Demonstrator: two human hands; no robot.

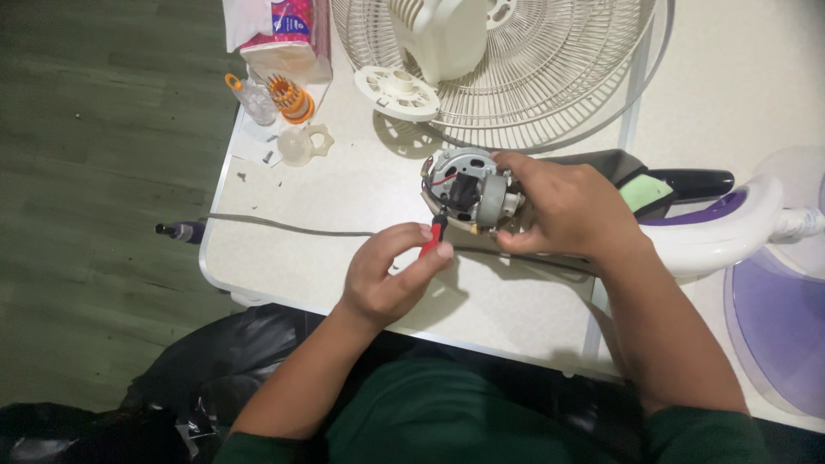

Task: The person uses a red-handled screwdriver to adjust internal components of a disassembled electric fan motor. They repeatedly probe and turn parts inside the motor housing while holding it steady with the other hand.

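A small clear plastic bottle with an orange cap (252, 97) stands at the white table's (344, 189) left edge, its contents too small to tell, beside an orange ribbed holder (291, 98). A grey cable (284, 225) crosses the tabletop. The left hand (388, 273) pinches a red-handled screwdriver (434, 235), tip against the round grey metal fan motor (469, 196). The right hand (563, 210) is clamped around that motor, above the table. Behind lies a white wire fan grille (550, 77).
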